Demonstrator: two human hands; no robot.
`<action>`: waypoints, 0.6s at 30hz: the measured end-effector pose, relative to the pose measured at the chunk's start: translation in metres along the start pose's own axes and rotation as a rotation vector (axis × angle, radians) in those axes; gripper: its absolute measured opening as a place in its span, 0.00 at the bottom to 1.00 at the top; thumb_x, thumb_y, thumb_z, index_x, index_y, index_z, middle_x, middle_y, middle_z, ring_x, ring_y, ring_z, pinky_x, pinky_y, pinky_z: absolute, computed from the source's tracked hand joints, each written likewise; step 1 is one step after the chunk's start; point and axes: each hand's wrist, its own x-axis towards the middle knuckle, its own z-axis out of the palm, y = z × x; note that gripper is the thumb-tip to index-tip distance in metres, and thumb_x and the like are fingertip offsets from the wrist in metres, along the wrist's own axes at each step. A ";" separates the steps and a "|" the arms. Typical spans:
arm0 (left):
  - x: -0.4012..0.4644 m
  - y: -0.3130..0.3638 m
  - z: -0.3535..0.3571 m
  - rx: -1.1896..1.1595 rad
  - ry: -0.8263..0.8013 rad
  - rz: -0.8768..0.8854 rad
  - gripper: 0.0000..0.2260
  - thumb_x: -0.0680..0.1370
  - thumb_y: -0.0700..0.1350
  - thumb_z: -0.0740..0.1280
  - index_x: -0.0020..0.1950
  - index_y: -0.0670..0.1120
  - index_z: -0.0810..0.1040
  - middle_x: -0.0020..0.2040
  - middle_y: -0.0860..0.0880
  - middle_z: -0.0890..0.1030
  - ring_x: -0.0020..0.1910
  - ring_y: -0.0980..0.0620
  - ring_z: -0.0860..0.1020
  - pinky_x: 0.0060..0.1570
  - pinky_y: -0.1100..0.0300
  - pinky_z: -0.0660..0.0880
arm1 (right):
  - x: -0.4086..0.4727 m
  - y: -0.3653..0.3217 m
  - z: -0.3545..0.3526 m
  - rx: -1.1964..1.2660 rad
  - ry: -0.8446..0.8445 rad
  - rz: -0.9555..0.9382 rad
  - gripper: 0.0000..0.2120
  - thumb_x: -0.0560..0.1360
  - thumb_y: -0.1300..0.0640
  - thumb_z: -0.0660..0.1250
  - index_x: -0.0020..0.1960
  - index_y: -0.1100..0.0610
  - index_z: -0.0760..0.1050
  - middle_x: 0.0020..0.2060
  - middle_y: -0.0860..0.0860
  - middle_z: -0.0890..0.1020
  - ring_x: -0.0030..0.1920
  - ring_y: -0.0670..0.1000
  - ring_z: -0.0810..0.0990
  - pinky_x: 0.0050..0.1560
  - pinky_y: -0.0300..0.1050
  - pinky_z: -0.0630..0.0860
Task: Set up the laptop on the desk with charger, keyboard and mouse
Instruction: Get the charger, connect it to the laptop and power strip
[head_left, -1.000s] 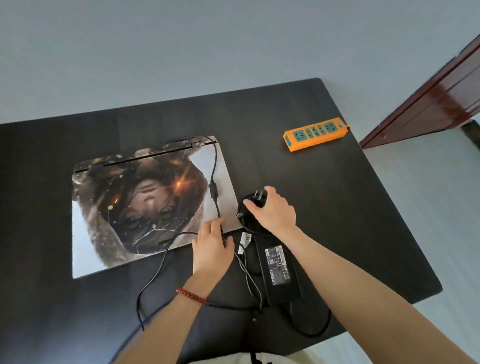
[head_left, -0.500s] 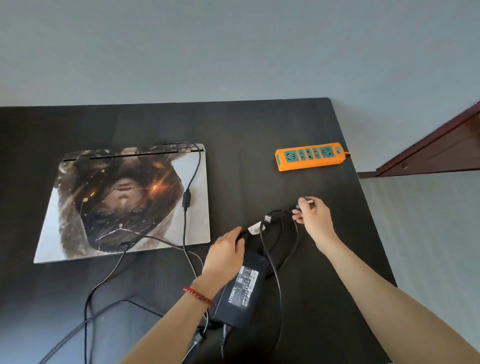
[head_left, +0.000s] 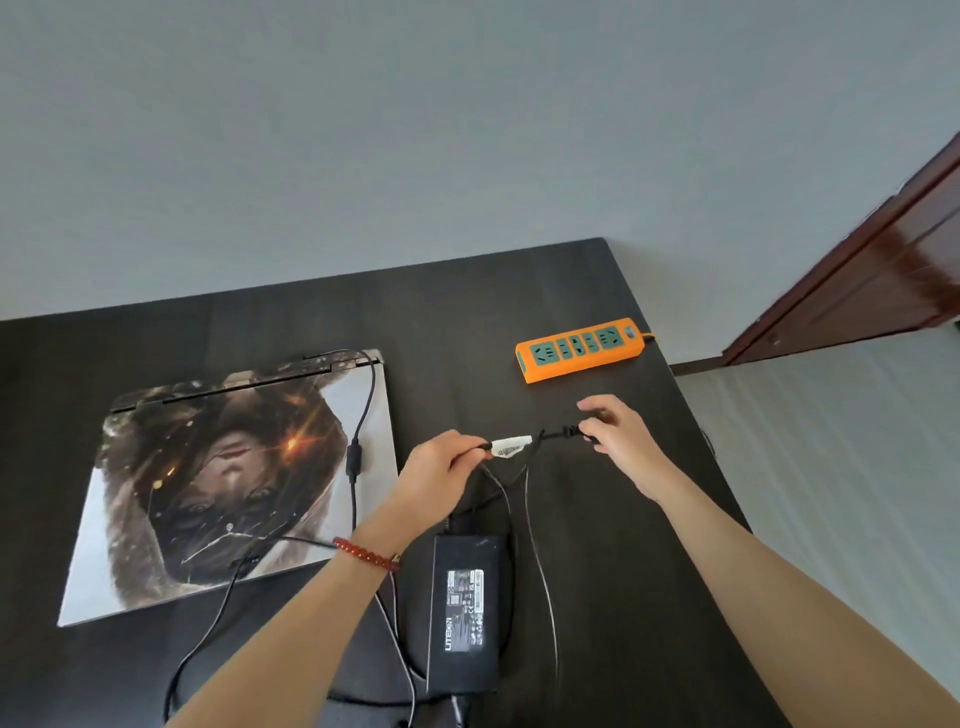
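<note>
A closed laptop (head_left: 223, 488) with a printed picture on its lid lies at the left of the dark desk (head_left: 467, 312). The black charger brick (head_left: 465, 613) rests near the front edge, its thin cable (head_left: 358, 415) draped over the lid. My left hand (head_left: 441, 478) pinches the mains cord beside a white tag (head_left: 511, 446). My right hand (head_left: 618, 436) holds the same cord's plug end, so a short stretch of cord hangs taut between the hands. The orange power strip (head_left: 576, 349) lies just beyond my right hand. No keyboard or mouse is in view.
Loose loops of black cable (head_left: 540, 571) lie around the brick and trail off the front edge. The desk's right edge runs close to my right arm. A dark wooden door (head_left: 883, 270) stands at the far right, above a pale floor.
My left hand left the brick and took hold of the cord by the white tag. Both hands now stretch the cord between them, slightly nearer the power strip.
</note>
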 end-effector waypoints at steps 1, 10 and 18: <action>0.002 0.004 -0.004 0.022 -0.004 0.028 0.10 0.79 0.39 0.61 0.54 0.41 0.80 0.39 0.51 0.74 0.38 0.55 0.72 0.39 0.74 0.65 | -0.001 -0.001 -0.001 -0.125 -0.037 -0.051 0.11 0.77 0.63 0.61 0.57 0.53 0.74 0.56 0.51 0.74 0.59 0.51 0.74 0.62 0.46 0.71; 0.021 0.025 -0.024 0.126 0.024 0.158 0.09 0.78 0.38 0.61 0.52 0.39 0.81 0.47 0.42 0.82 0.47 0.45 0.78 0.47 0.65 0.68 | -0.015 -0.026 0.014 -0.374 -0.327 -0.231 0.12 0.80 0.55 0.53 0.55 0.45 0.74 0.53 0.41 0.76 0.57 0.43 0.74 0.52 0.36 0.69; 0.025 0.025 -0.041 0.055 0.166 0.164 0.09 0.78 0.37 0.61 0.53 0.38 0.80 0.47 0.42 0.81 0.45 0.49 0.77 0.44 0.76 0.65 | -0.015 -0.002 0.006 -0.798 -0.307 -0.265 0.19 0.77 0.46 0.59 0.65 0.50 0.67 0.45 0.44 0.78 0.47 0.45 0.76 0.55 0.48 0.76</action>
